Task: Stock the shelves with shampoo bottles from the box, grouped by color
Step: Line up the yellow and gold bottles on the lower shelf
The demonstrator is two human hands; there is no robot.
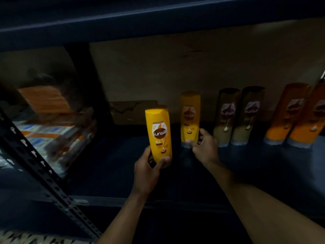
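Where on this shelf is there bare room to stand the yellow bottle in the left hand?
Bare shelf lies left of the standing yellow bottle, out to the dark upright, and along the front edge. Rightward it is crowded: two brown bottles, then two orange bottles. The right hand grips the standing bottle; the left hand holds the held yellow bottle.

Two yellow bottles — one (159, 136) in left hand (149, 166), one (190, 118) under right hand (204, 147) — dark shelf (263, 169).

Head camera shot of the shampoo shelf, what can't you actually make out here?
- Source box: outside the head view.
- Rightmost orange bottle: cut off by the right edge.
- Stacked packs at left: motion-blurred, print unreadable.
- Base of the left hand's yellow bottle: covered by its fingers.
- Small label text under the brand name: too small.
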